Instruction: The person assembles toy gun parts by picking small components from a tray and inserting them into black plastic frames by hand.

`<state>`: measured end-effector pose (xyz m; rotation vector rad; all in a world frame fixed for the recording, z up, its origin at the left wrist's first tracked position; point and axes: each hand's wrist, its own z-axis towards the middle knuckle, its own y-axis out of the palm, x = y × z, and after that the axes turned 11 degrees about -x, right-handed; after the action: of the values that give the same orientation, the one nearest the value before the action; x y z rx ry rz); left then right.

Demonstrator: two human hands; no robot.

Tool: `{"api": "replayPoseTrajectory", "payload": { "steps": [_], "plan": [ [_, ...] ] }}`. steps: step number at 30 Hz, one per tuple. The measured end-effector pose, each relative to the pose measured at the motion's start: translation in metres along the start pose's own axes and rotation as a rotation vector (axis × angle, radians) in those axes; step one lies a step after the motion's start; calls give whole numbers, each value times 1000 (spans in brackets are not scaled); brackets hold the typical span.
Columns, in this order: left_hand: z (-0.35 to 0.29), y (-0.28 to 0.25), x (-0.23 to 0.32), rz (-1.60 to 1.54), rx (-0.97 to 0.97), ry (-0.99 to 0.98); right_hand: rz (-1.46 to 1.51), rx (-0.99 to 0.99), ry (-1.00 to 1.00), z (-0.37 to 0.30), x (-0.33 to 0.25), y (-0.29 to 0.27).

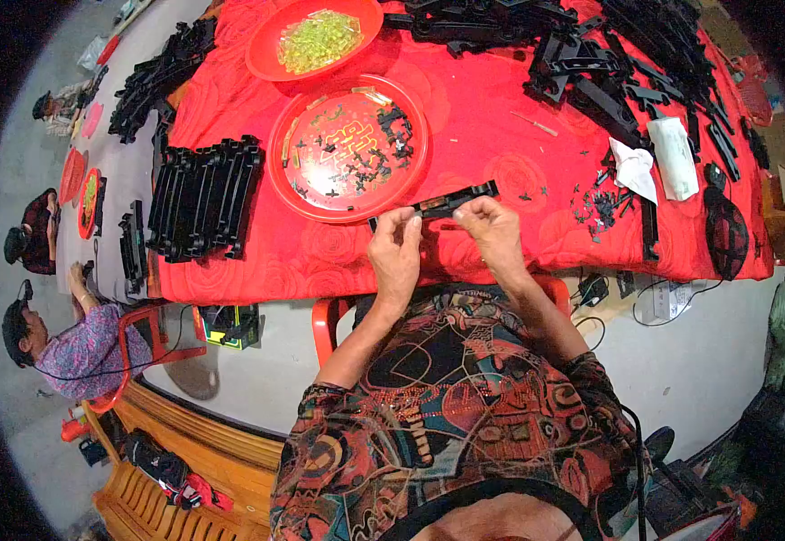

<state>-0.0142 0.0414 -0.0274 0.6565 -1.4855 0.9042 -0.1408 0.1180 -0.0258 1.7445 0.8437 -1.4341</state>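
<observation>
A long, narrow black plastic bar [477, 190] is held slantwise at the front of the red-covered table. My left hand [394, 260] is closed on its left part, thumb and fingers pinched. On the bar's right part, my right hand [499, 238] is closed too, its fingertips pressed together at the near edge; whether a small piece sits between them is too small to tell. Just beyond my left hand stands a red round tray [275, 171] with small black cross-shaped pieces and a few clear yellowish strips.
A red bowl [262, 63] of yellow-green pieces stands behind the tray. Stacked black bars [203, 198] lie left, heaped bars [591, 81] far right. Loose small black pieces [602, 213], a white roll [673, 159] and a black fan [727, 236] are right. Another person [95, 347] sits left.
</observation>
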Motion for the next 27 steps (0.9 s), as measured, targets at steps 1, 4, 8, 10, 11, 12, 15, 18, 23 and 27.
{"api": "replayPoseTrajectory", "payload": {
  "steps": [1, 4, 8, 10, 11, 12, 15, 18, 23, 27],
  "plan": [
    [-3, -1, 5, 194, 64, 174, 1, -2, 2, 1, -2, -5],
    [5, -13, 3, 836, 64, 602, -98, -5, 70, 5, -8, -28],
    [11, -8, -19, 1057, 34, 622, -149, -18, 113, 7, -13, -39],
    [11, -7, -22, 1071, 19, 597, -210, -21, 132, 8, -13, -41],
    [11, -7, -23, 1084, 3, 573, -210, -20, 133, 9, -11, -41],
    [10, -8, -22, 1084, 2, 572, -224, -42, 129, 10, -9, -41],
    [12, -8, -16, 1038, -38, 596, -304, -66, 105, 15, -7, -40],
    [6, -12, -11, 989, -88, 596, -458, -107, 93, 16, -17, -27],
    [0, -11, -11, 1036, -77, 500, -637, -115, 129, 17, -16, -13],
    [4, -14, -11, 1001, -21, 556, -731, -103, 174, 17, -17, -8]
  ]
}}
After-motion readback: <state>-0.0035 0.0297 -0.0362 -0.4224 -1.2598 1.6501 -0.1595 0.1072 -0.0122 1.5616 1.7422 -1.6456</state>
